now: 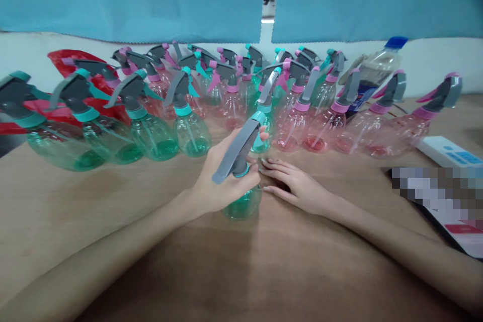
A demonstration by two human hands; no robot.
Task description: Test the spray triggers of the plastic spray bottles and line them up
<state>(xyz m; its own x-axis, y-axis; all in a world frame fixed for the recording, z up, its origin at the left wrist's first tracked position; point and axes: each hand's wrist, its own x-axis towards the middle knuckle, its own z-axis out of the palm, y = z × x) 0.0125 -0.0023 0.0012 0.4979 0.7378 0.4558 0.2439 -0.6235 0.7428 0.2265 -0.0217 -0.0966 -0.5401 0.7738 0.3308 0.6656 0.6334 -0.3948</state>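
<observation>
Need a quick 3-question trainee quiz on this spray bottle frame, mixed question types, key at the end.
1. True or false: the left hand grips the green transparent plastic spray bottle with grey trigger head.
2. Where does the right hand rest: A) flat on the brown wooden table, B) on the white remote control, C) on a pink bottle?
3. Fill in: the row of pink transparent plastic spray bottles stands on the person's ____ side.

Key: 1 true; 2 A; 3 right.
</observation>
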